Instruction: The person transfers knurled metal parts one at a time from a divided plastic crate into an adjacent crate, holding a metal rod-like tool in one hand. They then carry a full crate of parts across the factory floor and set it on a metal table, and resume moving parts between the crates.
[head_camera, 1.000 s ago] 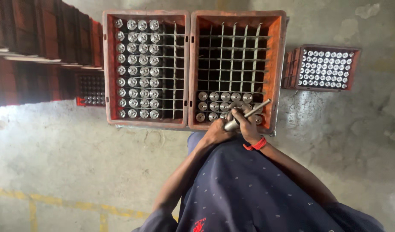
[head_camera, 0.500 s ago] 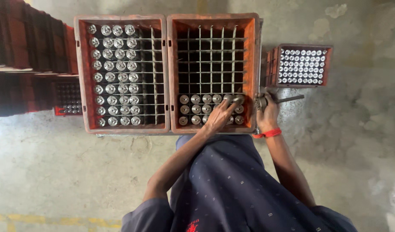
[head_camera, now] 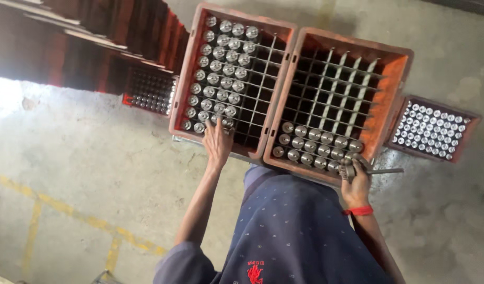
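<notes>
Bare concrete floor is carrying two red divided crates side by side, within my reach. I am laying my left hand [head_camera: 217,141], fingers spread, on the capped cylinders [head_camera: 215,79] in the left crate [head_camera: 181,89], while my right hand [head_camera: 356,181] is gripping a metal tool [head_camera: 376,171] at the right crate's [head_camera: 394,105] near corner, beside its two filled rows.

Bottling depot — stacked crates [head_camera: 84,47], bare concrete floor [head_camera: 84,173].
</notes>
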